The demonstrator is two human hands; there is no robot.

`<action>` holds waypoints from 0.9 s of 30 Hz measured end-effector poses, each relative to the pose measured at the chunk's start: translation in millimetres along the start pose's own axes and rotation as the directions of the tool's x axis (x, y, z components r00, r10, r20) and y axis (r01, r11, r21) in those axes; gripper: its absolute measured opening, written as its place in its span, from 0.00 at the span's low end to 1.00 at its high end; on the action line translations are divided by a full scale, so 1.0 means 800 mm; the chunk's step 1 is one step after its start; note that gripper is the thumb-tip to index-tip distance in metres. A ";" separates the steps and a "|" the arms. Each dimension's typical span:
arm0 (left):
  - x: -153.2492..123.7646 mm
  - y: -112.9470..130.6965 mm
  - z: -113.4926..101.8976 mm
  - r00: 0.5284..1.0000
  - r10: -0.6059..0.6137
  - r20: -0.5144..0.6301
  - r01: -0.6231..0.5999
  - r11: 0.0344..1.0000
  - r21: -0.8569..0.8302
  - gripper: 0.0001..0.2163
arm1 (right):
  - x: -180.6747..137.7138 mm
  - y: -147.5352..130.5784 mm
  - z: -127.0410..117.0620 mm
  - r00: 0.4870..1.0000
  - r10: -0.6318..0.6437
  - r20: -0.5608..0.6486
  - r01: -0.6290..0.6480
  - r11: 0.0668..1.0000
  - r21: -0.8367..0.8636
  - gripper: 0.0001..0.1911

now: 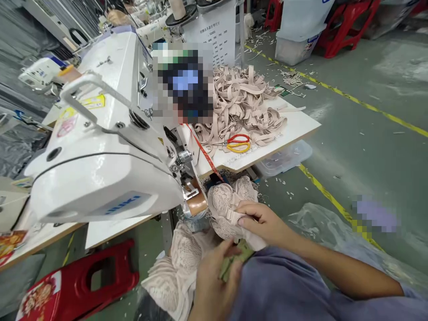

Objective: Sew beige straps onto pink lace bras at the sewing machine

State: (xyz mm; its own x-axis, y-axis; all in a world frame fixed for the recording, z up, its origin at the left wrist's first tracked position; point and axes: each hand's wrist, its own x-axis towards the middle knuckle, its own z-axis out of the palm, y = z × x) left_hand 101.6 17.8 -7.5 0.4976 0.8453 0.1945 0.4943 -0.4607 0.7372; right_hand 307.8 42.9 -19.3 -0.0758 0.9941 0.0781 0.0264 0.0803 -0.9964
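Note:
A beige lace bra (222,198) lies bunched in front of me, below the table corner. My right hand (267,220) pinches its pale band between thumb and fingers. Lower down, my left hand (214,278) is closed around a crumpled olive-green piece (236,257) that looks like cloth, partly hidden by the fingers. More beige lace bras (182,263) are heaped to the left of that hand. Just left of the bra in my right hand is the needle area of a white sewing machine (110,178), with a presser foot (191,191) over a copper-coloured arm (197,204).
Beige straps (240,100) are piled on the white table (294,129), with red-and-yellow-handled scissors (239,143) at their near edge. A red stool (83,281) stands at lower left. Clear plastic sheeting (314,218) lies on the right floor; plastic bins (294,47) stand behind.

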 end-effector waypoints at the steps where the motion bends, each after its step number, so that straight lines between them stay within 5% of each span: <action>1: 0.007 0.000 -0.008 0.998 0.020 -0.055 -0.017 0.999 0.042 0.15 | -0.001 -0.001 -0.002 1.000 -0.003 0.016 0.003 1.000 -0.027 0.06; 3: 0.022 0.001 -0.019 0.996 0.062 -0.069 -0.055 0.994 0.089 0.18 | -0.002 -0.004 -0.004 0.998 -0.025 0.053 0.029 0.996 -0.088 0.07; 7: 0.050 0.003 -0.029 0.972 0.147 0.184 -0.160 0.985 0.058 0.28 | -0.002 -0.012 -0.006 0.978 -0.149 0.144 0.175 0.967 -0.188 0.08; 9: 0.061 0.001 -0.030 0.952 0.198 0.233 -0.217 0.975 0.056 0.24 | -0.003 -0.015 -0.008 0.953 -0.226 0.201 0.275 0.923 -0.269 0.08; 12: 0.067 -0.008 -0.029 0.952 0.273 0.138 -0.286 0.954 0.084 0.06 | -0.007 -0.015 -0.010 0.908 -0.302 0.290 0.411 0.775 -0.481 0.09; 17: 0.057 -0.023 -0.028 0.836 0.548 -0.014 -0.526 0.809 0.263 0.07 | -0.015 -0.012 -0.011 0.803 -0.508 0.312 0.565 0.481 -0.670 0.08; 20: 0.051 -0.024 -0.028 0.781 0.623 -0.046 -0.576 0.746 0.334 0.07 | -0.016 -0.013 -0.008 0.757 -0.576 0.308 0.603 0.436 -0.668 0.07; 27: 0.051 -0.022 -0.032 0.798 0.599 -0.067 -0.553 0.772 0.313 0.08 | -0.017 -0.012 -0.005 0.792 -0.525 0.313 0.576 0.469 -0.670 0.11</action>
State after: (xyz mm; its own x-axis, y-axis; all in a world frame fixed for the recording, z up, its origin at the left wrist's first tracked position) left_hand 94.7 67.5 4.3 0.6458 0.4168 0.6397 0.3294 -0.9079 0.2591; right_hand 312.3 28.9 -10.3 -0.3861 0.7218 0.5744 0.6362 0.6592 -0.4008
